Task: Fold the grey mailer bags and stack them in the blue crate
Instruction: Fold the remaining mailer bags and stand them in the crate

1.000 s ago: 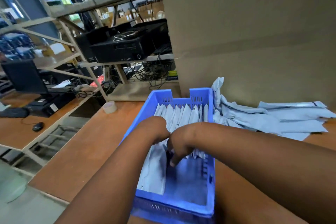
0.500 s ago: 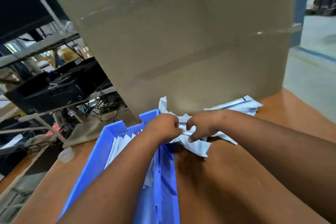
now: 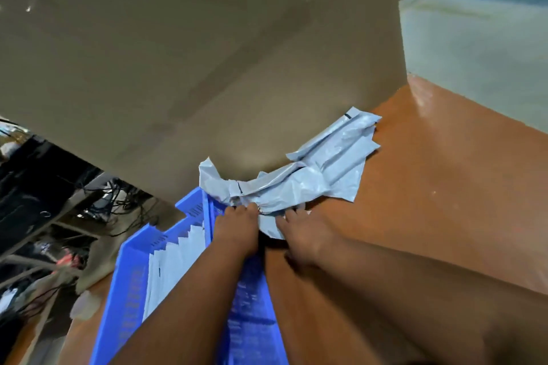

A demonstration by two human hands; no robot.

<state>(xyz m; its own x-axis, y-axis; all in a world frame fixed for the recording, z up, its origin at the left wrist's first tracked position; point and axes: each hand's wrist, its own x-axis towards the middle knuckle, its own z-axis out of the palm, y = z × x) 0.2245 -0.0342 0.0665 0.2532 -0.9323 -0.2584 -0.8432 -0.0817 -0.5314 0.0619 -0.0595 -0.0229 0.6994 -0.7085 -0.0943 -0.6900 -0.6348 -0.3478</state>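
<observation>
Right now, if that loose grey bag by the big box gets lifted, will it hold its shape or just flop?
Probably flop: the grey mailer bag lies creased and crumpled where the left hand and right hand touch it. It looks thin, so likely light. Its glossy surface may slip on the table.

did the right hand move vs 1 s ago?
Yes. The right hand has left the crate and crossed its right wall to the loose bags on the table.

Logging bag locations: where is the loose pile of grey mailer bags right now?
In the head view, the pile lies on the orange table, right of the blue crate, against the cardboard box.
</observation>
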